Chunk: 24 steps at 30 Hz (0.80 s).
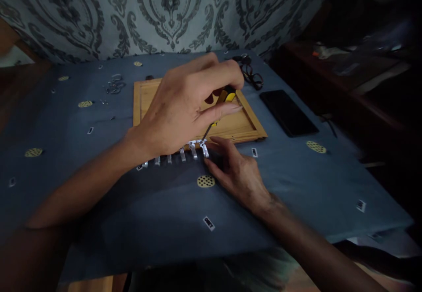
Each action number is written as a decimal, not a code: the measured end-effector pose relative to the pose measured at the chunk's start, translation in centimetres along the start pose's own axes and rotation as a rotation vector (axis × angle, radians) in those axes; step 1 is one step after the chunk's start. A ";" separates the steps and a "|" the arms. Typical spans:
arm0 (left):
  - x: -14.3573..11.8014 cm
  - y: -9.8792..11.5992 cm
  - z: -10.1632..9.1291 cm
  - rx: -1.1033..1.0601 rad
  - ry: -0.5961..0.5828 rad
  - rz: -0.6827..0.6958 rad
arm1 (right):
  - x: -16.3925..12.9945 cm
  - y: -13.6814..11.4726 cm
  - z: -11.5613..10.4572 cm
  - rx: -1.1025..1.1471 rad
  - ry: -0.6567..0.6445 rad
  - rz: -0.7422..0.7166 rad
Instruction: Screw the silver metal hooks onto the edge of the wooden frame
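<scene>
My left hand (184, 103) arches palm-down over the wooden frame (244, 127), fingers pinched shut around a yellow-handled screwdriver (221, 103) angled down to the row of metal brackets (184, 152). My right hand (237, 171) lies flat on the worktop (296, 177), fingers loosely spread, fingertips touching the end bracket.

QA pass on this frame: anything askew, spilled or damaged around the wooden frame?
Nothing damaged. Small metal parts lie loose on the blue cloth left of the wooden frame. Left hand holds a yellow-handled screwdriver at the metal clips; right hand steadies them.
</scene>
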<state>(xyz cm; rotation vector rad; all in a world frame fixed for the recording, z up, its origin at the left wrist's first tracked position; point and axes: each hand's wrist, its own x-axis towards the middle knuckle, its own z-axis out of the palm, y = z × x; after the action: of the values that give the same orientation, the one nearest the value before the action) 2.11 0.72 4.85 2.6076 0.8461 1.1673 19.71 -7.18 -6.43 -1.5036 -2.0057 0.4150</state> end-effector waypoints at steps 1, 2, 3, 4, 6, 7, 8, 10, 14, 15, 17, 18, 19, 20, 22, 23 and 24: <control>0.0 0.0 0.0 0.003 0.002 -0.002 | 0.0 0.0 0.0 -0.001 -0.001 -0.001; 0.0 0.1 -0.1 -0.002 -0.001 -0.005 | 0.0 0.0 0.0 -0.002 -0.001 0.000; 0.1 0.1 -0.2 -0.012 -0.010 -0.008 | 0.0 -0.1 0.0 -0.003 0.000 0.001; 0.1 0.1 -0.3 -0.026 -0.018 -0.011 | 0.0 -0.1 0.0 -0.003 0.003 0.002; 0.2 0.2 -0.5 -0.057 -0.029 -0.020 | 0.0 -0.1 0.0 -0.004 0.005 0.001; 0.3 0.2 -0.6 -0.067 -0.033 -0.028 | 0.0 -0.1 0.0 -0.005 0.000 -0.002; 0.3 0.2 -0.6 -0.072 -0.036 -0.033 | -0.1 -0.1 0.0 -0.010 -0.003 -0.006; 0.3 0.2 -0.5 -0.068 -0.041 -0.039 | -0.1 -0.1 0.0 -0.024 -0.012 -0.011; 0.0 0.0 -0.1 -0.039 -0.048 -0.018 | -0.1 -0.2 0.0 -0.023 -0.010 -0.008; 0.0 0.0 0.0 -0.029 -0.043 -0.014 | -0.1 -0.1 0.0 -0.016 -0.009 -0.008; 0.0 0.0 0.0 -0.012 -0.032 -0.012 | 0.0 -0.1 0.0 -0.005 -0.003 -0.011; 0.0 0.1 -0.1 -0.008 -0.035 -0.015 | 0.0 0.0 0.0 -0.002 0.000 -0.014; 0.0 0.1 -0.2 -0.009 -0.042 -0.017 | 0.0 0.0 0.1 0.001 0.003 -0.016; 0.1 0.1 -0.3 -0.015 -0.052 -0.019 | 0.0 0.0 0.1 0.003 0.005 -0.017; 0.2 0.2 -0.5 -0.032 -0.080 -0.024 | 0.0 0.1 0.1 0.010 0.005 -0.014; 0.2 0.2 -0.6 -0.041 -0.089 -0.021 | 0.0 0.1 0.2 0.013 0.005 -0.013; 0.2 0.2 -0.6 -0.048 -0.096 -0.017 | 0.0 0.1 0.2 0.015 0.006 -0.011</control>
<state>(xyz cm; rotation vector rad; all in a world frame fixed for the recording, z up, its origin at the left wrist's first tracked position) 1.81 0.61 5.44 2.5897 0.8092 1.0352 19.70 -7.16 -6.66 -1.4825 -2.0013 0.4200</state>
